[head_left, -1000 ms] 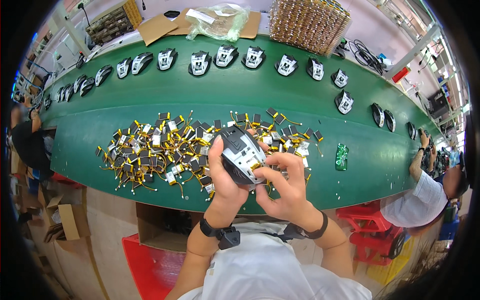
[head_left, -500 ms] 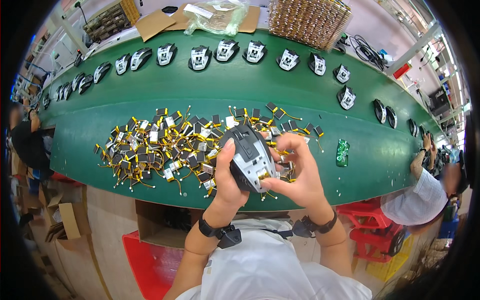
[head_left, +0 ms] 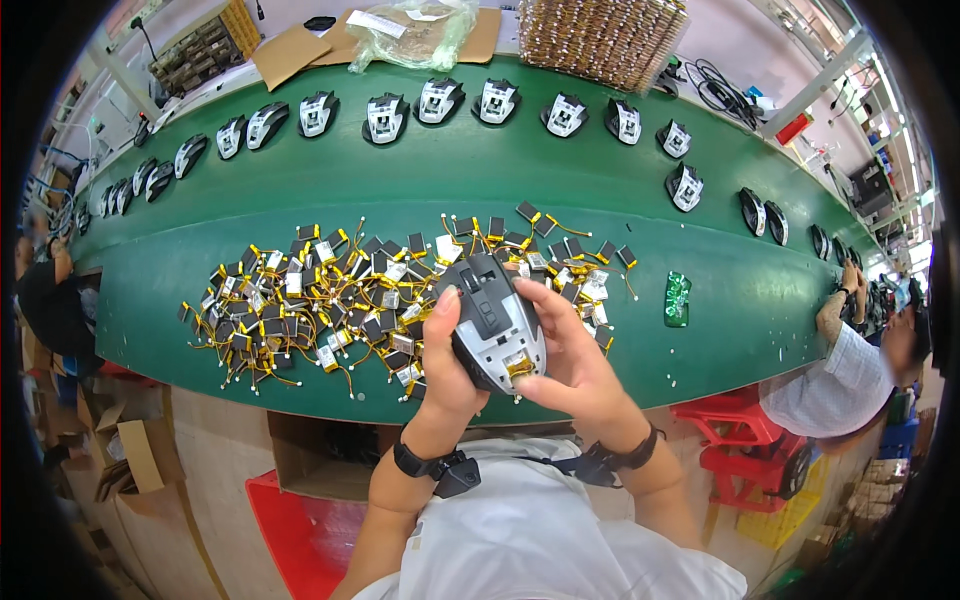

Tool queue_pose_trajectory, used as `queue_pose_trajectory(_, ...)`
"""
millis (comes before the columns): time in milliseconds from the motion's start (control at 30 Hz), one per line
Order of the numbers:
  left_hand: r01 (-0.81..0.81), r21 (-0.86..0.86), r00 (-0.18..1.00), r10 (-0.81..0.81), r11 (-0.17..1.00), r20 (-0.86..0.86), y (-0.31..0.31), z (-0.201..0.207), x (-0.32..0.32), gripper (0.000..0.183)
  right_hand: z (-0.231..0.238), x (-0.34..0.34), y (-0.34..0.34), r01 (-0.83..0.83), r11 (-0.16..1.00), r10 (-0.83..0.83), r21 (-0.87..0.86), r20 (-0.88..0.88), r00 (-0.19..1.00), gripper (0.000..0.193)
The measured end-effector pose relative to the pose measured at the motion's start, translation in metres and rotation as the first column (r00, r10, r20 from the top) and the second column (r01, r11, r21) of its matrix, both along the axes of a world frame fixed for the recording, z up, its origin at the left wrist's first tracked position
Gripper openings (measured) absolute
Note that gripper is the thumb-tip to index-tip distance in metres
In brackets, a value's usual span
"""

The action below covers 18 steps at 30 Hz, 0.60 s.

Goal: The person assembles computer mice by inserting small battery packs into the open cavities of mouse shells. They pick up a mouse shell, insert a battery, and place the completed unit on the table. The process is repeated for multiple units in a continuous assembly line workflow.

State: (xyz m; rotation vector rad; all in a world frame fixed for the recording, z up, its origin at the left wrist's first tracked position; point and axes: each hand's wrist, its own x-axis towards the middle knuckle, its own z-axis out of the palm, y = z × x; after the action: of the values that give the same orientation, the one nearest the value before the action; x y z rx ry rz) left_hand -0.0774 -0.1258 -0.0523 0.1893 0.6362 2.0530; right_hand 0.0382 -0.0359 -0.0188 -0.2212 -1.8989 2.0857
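Note:
A partly open computer mouse [head_left: 497, 325] in black and silver is raised above the near edge of the bench, between both hands. My left hand [head_left: 450, 365] grips its left side, with the thumb along the edge. My right hand [head_left: 585, 375] closes on the right side: fingers lie along the upper flank, and the thumb presses at the near end. Beside that thumb, a small yellow-and-silver piece [head_left: 519, 362] shows in an opening of the mouse. Behind lies a heap of small battery packs [head_left: 300, 285], black and silver with yellow tape and thin wires.
A curved row of similar mice [head_left: 386, 119] runs along the green bench [head_left: 560, 180]. A shiny green packet [head_left: 677, 300] lies to the right. At the back stand cardboard, plastic wrap and a stack of trays [head_left: 603, 42]. Another person [head_left: 835, 375] works at far right, one at far left.
My right fingers have come down from a raised curl to lie along the mouse's side. The thumb stays near the opening. The view has shifted slightly.

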Motion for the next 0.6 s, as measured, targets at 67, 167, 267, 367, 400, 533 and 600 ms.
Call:
queue_pose_trajectory(67, 0.059, 0.004, 0.998, -0.059, 0.998, 0.014, 0.001, 0.007, -0.003, 0.069, -0.004, 0.002, 0.006, -0.044, 0.996, 0.041, -0.080, -0.033, 0.999, 0.085)
queue_pose_trajectory(167, 0.070, -0.005, 0.997, -0.070, 0.998, -0.028, 0.000, 0.001, -0.005, 0.068, -0.004, 0.003, 0.006, -0.029, 0.996, 0.025, -0.088, -0.036, 0.999, 0.084)
queue_pose_trajectory(267, 0.029, -0.031, 0.999, -0.028, 0.999, 0.021, 0.001, 0.006, -0.002, 0.064, -0.005, 0.002, 0.003, 0.027, 0.992, -0.028, -0.120, -0.010, 1.000, 0.081)
queue_pose_trajectory(367, -0.030, -0.066, 0.997, 0.026, 0.997, -0.068, 0.006, 0.003, 0.005, 0.058, -0.011, -0.005, -0.010, 0.215, 0.972, -0.215, -0.090, 0.006, 0.977, 0.076)
queue_pose_trajectory(400, -0.064, -0.085, 0.997, 0.061, 0.994, -0.039, 0.007, -0.001, 0.007, 0.056, -0.015, -0.006, -0.013, 0.226, 0.972, -0.227, -0.066, -0.009, 0.974, 0.076)
queue_pose_trajectory(533, -0.159, -0.095, 0.983, 0.148, 0.983, -0.109, 0.011, -0.023, 0.004, 0.054, -0.019, -0.002, 0.000, 0.175, 0.984, -0.174, -0.026, 0.039, 0.984, 0.075)
queue_pose_trajectory(600, -0.306, -0.139, 0.863, 0.213, 0.942, -0.458, 0.014, -0.026, 0.005, 0.056, -0.010, 0.005, 0.005, 0.171, 0.982, -0.163, -0.079, 0.101, 0.982, 0.074)
